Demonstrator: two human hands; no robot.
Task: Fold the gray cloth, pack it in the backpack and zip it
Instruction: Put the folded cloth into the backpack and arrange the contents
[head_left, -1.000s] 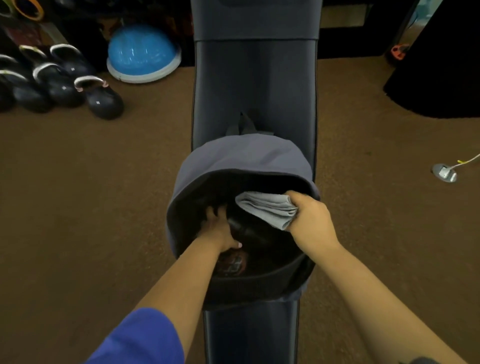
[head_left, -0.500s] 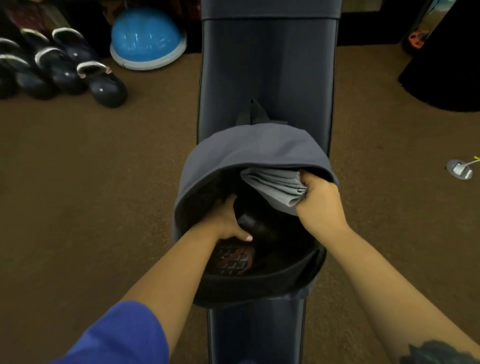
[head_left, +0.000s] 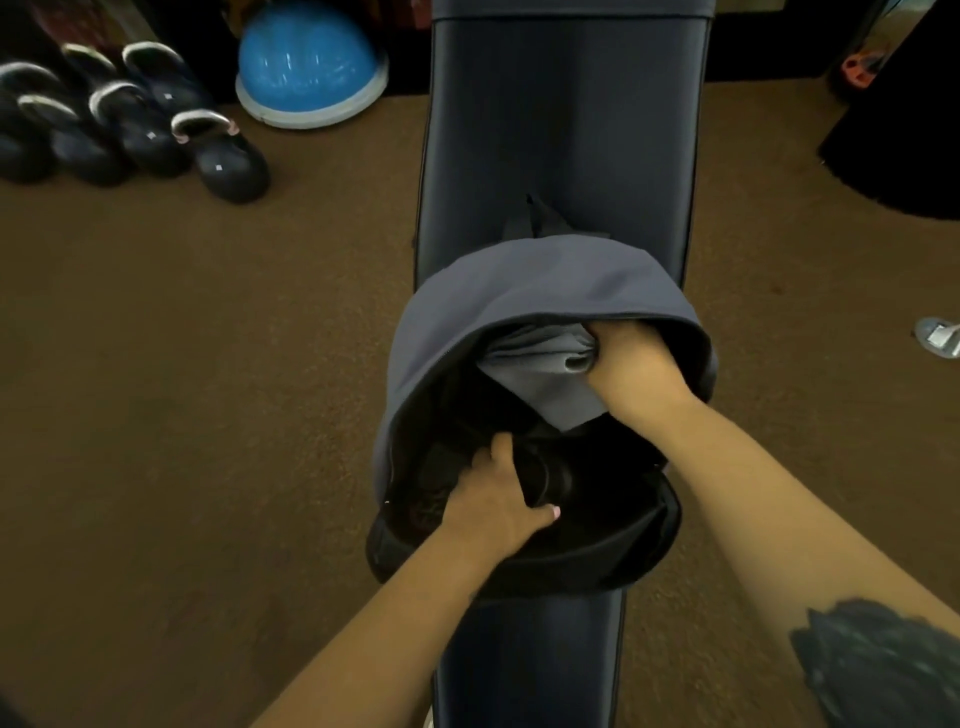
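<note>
A gray backpack (head_left: 545, 280) lies open on a dark padded bench (head_left: 566, 130), its mouth facing me. My right hand (head_left: 636, 371) grips the folded gray cloth (head_left: 540, 371) just inside the upper right of the opening, partly under the top flap. My left hand (head_left: 493, 506) is inside the lower part of the opening and holds a dark object (head_left: 550, 475) there; its fingers are partly hidden. The inside of the backpack is dark, and other contents are hard to make out.
Brown carpet (head_left: 208, 389) lies on both sides of the bench. Several dark kettlebells (head_left: 228, 161) and a blue half-ball (head_left: 309, 67) stand at the back left. A dark mass (head_left: 904, 130) is at the back right, and a small silver object (head_left: 937, 338) lies at the right edge.
My right hand has pushed the folded cloth deeper into the backpack, up under the flap. My left hand has stayed inside, holding the dark object.
</note>
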